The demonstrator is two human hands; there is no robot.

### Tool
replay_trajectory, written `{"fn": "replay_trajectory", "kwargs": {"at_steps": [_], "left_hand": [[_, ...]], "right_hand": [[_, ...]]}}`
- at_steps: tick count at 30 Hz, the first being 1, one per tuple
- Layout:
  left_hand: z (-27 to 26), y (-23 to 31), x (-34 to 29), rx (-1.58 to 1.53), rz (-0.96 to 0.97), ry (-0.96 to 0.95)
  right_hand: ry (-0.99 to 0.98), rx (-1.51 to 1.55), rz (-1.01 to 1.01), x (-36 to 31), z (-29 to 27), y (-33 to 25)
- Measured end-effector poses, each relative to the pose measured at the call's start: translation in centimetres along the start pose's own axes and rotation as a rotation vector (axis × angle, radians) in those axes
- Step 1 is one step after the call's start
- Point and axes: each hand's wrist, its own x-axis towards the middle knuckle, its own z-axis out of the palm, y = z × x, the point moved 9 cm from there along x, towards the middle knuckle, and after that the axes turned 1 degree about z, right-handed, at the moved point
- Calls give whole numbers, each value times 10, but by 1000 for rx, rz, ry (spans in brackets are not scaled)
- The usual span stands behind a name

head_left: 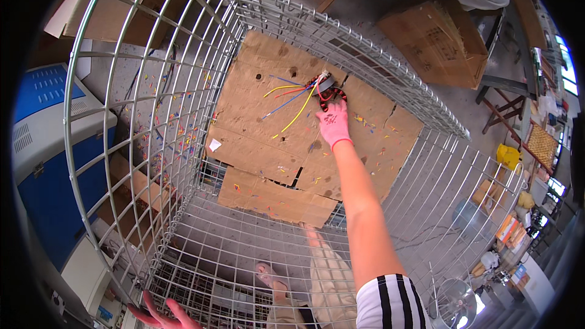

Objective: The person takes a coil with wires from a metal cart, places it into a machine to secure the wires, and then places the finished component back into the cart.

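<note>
My right hand (334, 123), in a pink glove with dark marks on its back, reaches deep into a wire mesh cage (347, 42). Its fingers are closed on a bundle of wires (329, 91), dark and red-banded where it coils. Loose yellow, red and blue wire ends fan out leftward from the bundle over a flat cardboard sheet (262, 140). At the lower left, partly cut off by the picture's edge, my left hand (161, 317) has its fingers spread beside the cage's near mesh. Nothing shows in it.
Cage walls of wire stand on all sides. Small coloured scraps lie on the cardboard and on the floor (149, 122) at left. Beyond are a blue and grey machine (49, 128), a cardboard box (432, 42), a yellow object (509, 156) and a fan (454, 304).
</note>
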Motion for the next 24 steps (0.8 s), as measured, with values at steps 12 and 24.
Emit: {"fn": "replay_trajectory", "kwargs": {"at_steps": [12,24], "left_hand": [[-12,-25,-11,-99,60,-4],[-152,-58,-117,-988,206,-364]], "right_hand": [[-258,2207,339,-244,-127,-39],[-234,2622,212,-439,-288,-72]]}}
